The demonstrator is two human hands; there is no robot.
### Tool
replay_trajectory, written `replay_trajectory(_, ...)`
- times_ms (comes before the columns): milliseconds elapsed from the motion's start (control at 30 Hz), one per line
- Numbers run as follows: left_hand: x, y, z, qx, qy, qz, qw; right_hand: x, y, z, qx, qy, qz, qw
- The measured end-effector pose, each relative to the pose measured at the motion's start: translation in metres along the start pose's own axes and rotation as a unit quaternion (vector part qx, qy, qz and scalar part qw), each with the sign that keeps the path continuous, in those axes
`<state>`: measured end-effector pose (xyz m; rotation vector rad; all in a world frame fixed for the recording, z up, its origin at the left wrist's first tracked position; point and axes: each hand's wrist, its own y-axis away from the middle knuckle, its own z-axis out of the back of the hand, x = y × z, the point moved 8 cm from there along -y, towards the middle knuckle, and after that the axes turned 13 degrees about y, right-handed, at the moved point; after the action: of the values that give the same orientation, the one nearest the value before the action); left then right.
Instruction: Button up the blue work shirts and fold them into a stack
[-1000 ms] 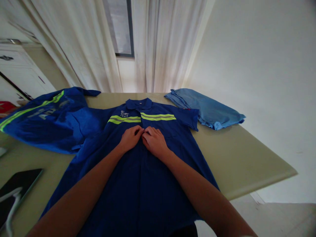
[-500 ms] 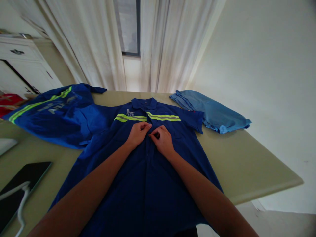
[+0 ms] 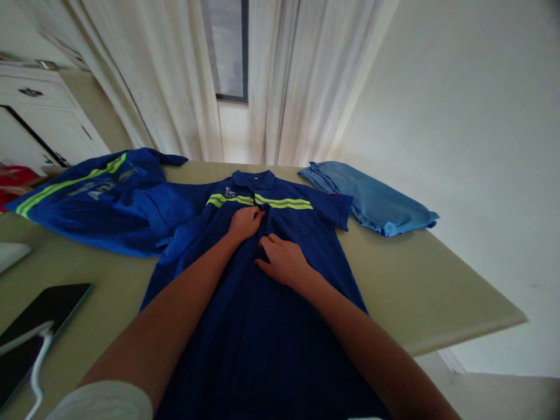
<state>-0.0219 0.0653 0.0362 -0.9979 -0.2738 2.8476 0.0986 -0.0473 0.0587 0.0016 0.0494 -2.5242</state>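
A dark blue short-sleeved work shirt (image 3: 301, 344) lies front up on the table, collar at the far end. Yellow-green reflective bands cross its chest, and a pale logo sits on the left of it. My left hand (image 3: 246, 224) is closed, pinching the front button edge just below the band. Slightly nearer and to the right, my right hand (image 3: 283, 258) rests on the shirt front with thumb and curled fingers apart. The cloth is bunched into folds between the hands. Any button there is too small to make out.
Left of the shirt lies another blue garment (image 3: 105, 216) with reflective stripes. A folded light blue garment (image 3: 376, 198) is at the back right of the table (image 3: 437, 291). A black tablet (image 3: 48, 315) and a white cable (image 3: 37, 373) lie at the left.
My right hand has moved nearer to me, and its thumb and fingers have spread. My left hand keeps hold of the button edge. The shirt has shifted slightly left and gathered into folds.
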Motion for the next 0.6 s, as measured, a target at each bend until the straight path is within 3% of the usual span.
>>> replay_trajectory(133, -0.003, -0.001, 0.003, -0.007, -0.003, 0.003, 1.0, -0.012, 0.001, -0.008, 0.015, 0.0, -0.078, 0.997)
replay_trajectory(200, -0.009, 0.008, 0.002, 0.012, -0.005, -0.038, 0.999, -0.02, 0.0, -0.012, 0.006, -0.014, -0.093, 0.996)
replay_trajectory(367, -0.022, 0.045, 0.006, 0.054, 0.001, -0.192, 0.98, -0.019, -0.001, -0.014, -0.042, -0.061, -0.06, 0.995)
replay_trajectory(500, -0.029, 0.058, 0.016, 0.05, 0.057, -0.231, 0.97, -0.019, 0.0, -0.009, -0.103, -0.138, -0.057, 0.983)
replay_trajectory(600, -0.037, 0.056, 0.019, 0.038, 0.117, -0.21, 0.97, -0.025, -0.002, -0.008, -0.119, -0.184, -0.067, 0.973)
